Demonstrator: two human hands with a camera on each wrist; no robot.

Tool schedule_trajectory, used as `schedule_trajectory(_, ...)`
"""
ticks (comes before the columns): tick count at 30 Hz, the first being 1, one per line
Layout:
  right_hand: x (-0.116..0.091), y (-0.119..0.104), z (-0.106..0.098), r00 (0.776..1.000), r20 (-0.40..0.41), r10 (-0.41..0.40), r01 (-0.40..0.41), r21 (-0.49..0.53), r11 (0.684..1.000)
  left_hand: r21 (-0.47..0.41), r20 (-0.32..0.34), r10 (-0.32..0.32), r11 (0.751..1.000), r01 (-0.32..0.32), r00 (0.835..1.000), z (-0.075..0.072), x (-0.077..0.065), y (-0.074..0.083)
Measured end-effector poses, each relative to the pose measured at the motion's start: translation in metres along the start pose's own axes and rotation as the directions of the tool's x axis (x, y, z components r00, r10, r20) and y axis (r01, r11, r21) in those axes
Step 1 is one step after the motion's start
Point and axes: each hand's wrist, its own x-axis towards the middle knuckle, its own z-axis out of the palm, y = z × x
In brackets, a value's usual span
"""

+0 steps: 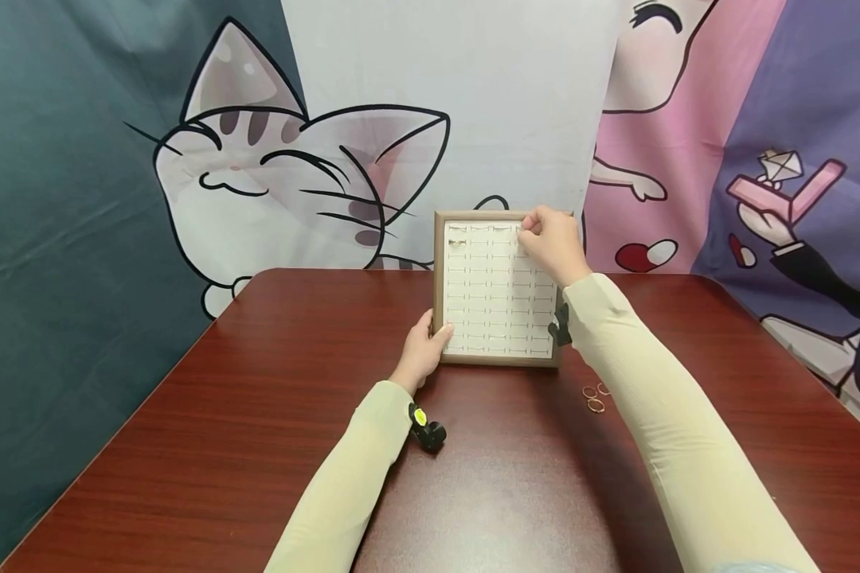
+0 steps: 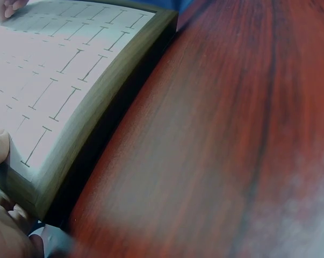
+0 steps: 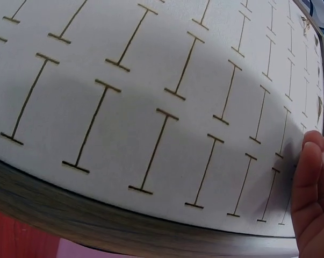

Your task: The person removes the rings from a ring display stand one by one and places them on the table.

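A wood-framed ring display board (image 1: 502, 302) stands tilted up on the table, its white face cut with rows of I-shaped slots. My left hand (image 1: 421, 350) grips its lower left edge, thumb on the front, other fingers behind. At the upper right of the face is my right hand (image 1: 553, 243), thumb and forefinger brought together against the slots; whatever is between the fingertips is hidden. In the right wrist view that hand (image 3: 316, 193) shows at the right edge. A ring (image 1: 457, 243) sits in a slot at upper left, with small glints along the top row.
Three loose gold rings (image 1: 596, 406) lie on the reddish-brown table (image 1: 258, 414), to the right of the board and beside the right forearm. Behind the table hangs a cartoon-printed cloth (image 1: 373, 64). Each wrist carries a black camera mount (image 1: 428, 430).
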Motion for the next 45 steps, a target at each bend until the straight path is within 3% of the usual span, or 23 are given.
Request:
schedule_trajectory(14,0.000,0.007,-0.003,0.999,0.002,-0.050,0.050,0.029,0.998,0.003,-0.002,0.013,1.000,-0.013,1.000,0.000,0.000,0.000)
schedule_trajectory(28,-0.002,0.010,-0.006,0.999,-0.005,-0.043,0.044,0.046,0.998,0.003,-0.001,0.010,1.000,-0.010,1.000,0.000,-0.001,0.001)
schedule_trajectory(35,-0.006,0.010,-0.011,1.000,-0.020,-0.020,0.022,0.104,0.994,-0.003,0.006,0.003,1.000,-0.003,1.000,-0.001,0.000,0.002)
schedule_trajectory(45,-0.020,0.020,-0.026,0.998,0.063,-0.020,0.015,0.092,0.996,-0.011,0.003,0.011,1.000,-0.011,1.000,-0.001,0.001,0.000)
